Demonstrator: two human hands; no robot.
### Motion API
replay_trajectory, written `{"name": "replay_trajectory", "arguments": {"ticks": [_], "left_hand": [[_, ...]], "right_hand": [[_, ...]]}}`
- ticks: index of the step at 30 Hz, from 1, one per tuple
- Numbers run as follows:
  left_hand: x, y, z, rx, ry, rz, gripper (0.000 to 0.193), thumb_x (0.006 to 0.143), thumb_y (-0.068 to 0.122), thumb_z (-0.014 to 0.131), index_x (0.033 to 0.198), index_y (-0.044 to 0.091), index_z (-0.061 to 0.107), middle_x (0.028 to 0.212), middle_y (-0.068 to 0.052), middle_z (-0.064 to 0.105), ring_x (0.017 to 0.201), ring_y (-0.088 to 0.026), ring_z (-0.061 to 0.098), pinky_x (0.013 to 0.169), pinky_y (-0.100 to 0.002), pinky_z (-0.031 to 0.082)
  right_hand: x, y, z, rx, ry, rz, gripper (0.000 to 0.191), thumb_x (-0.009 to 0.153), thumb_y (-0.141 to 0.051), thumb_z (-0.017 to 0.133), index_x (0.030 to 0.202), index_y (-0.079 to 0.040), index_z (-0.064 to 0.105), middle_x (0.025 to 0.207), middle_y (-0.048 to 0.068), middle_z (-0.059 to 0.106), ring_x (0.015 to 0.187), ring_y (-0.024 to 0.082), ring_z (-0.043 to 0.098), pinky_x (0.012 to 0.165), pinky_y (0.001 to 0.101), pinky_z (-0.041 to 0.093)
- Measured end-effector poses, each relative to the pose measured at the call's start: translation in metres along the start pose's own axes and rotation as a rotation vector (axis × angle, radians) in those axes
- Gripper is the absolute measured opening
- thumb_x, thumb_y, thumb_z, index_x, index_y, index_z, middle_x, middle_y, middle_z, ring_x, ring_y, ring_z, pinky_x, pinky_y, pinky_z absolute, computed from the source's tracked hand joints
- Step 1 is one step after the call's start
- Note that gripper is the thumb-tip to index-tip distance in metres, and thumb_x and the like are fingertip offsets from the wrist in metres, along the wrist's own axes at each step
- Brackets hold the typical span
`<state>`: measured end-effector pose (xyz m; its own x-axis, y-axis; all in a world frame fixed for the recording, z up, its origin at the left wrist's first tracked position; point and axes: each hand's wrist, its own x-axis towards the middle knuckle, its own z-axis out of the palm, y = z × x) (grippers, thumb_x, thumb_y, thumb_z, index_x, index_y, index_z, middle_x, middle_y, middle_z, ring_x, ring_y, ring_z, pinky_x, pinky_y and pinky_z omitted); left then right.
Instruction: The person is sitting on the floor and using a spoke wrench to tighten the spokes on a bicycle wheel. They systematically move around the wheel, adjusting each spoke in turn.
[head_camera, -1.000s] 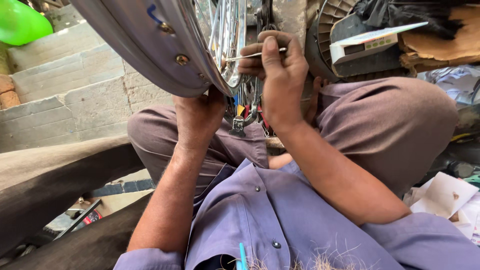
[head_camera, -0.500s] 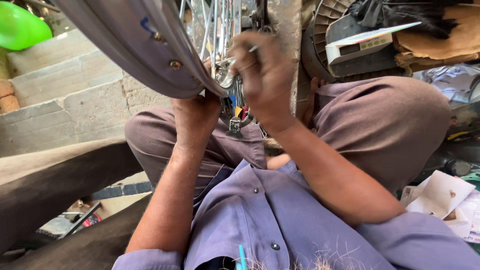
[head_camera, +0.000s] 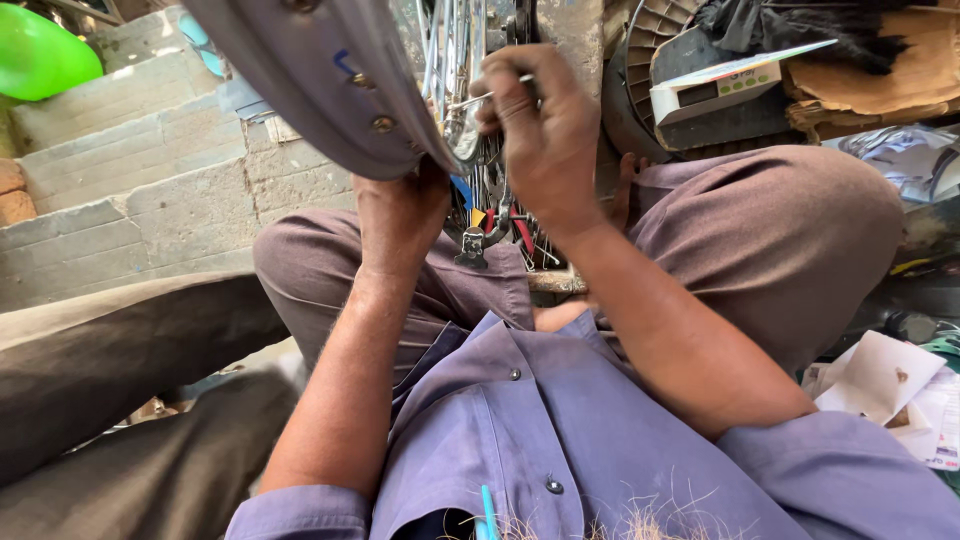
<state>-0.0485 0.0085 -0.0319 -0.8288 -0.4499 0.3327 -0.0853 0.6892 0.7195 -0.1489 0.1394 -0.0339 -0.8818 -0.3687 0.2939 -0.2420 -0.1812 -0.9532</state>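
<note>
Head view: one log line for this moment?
left hand: under wheel rim | right hand: fingers pinch spoke | seated

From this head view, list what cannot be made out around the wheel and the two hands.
- Left hand: its fingertips are hidden behind the wheel rim, so its grip is unclear.
- Right hand: it pinches a thin metal spoke, whose far end is lost among other spokes.
- Wheel hub: cut off by the top edge.
- Small tool cluster below the hands: too small to identify.
</note>
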Motion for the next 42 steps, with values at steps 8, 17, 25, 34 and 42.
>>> {"name": "replay_trajectory", "arguments": {"ticks": [8,17,25,34,42], "left_hand": [[0.004,0.02,-0.019,0.001,-0.018,0.063,0.01,0.095,-0.001,0.073,0.105,0.002,0.074,0.096,-0.014,0.076,0.088,-0.028,0.076,0.077,-0.038,0.057],[0.003,0.02,-0.015,-0.066,0.029,0.027,0.013,0.095,-0.003,0.073,0.107,0.001,0.075,0.099,-0.014,0.077,0.093,-0.026,0.077,0.081,-0.036,0.058],[0.0,0.014,-0.015,-0.034,0.032,0.03,0.02,0.094,-0.004,0.071,0.111,0.003,0.077,0.104,-0.013,0.077,0.099,-0.026,0.076,0.089,-0.038,0.058],[-0.002,0.006,-0.011,0.01,0.071,0.076,0.021,0.092,-0.004,0.073,0.111,0.006,0.075,0.107,-0.012,0.076,0.103,-0.029,0.075,0.091,-0.039,0.058],[0.003,0.005,-0.011,0.099,-0.01,-0.038,0.009,0.096,0.0,0.077,0.103,0.005,0.076,0.096,-0.012,0.078,0.091,-0.027,0.077,0.08,-0.039,0.057]], "right_hand": [[0.014,0.032,-0.004,1.008,0.192,0.898,0.015,0.103,-0.008,0.063,0.114,0.001,0.068,0.095,0.012,0.072,0.075,0.018,0.07,0.07,0.0299,0.064],[-0.007,0.025,0.005,0.372,0.262,0.178,0.024,0.107,-0.022,0.068,0.115,0.0,0.066,0.092,0.012,0.074,0.074,0.017,0.073,0.069,0.0319,0.066],[0.002,0.022,-0.004,0.294,0.195,0.057,0.015,0.111,-0.02,0.067,0.116,-0.006,0.068,0.095,0.006,0.072,0.078,0.015,0.073,0.069,0.0298,0.066],[-0.005,-0.014,0.006,-0.111,0.147,-0.163,0.007,0.112,-0.013,0.067,0.117,-0.009,0.066,0.099,0.002,0.073,0.077,0.009,0.073,0.066,0.0226,0.062],[-0.008,0.007,0.005,0.22,0.129,0.122,0.014,0.111,-0.018,0.063,0.119,-0.007,0.068,0.098,0.008,0.074,0.08,0.014,0.074,0.071,0.0275,0.066]]}}
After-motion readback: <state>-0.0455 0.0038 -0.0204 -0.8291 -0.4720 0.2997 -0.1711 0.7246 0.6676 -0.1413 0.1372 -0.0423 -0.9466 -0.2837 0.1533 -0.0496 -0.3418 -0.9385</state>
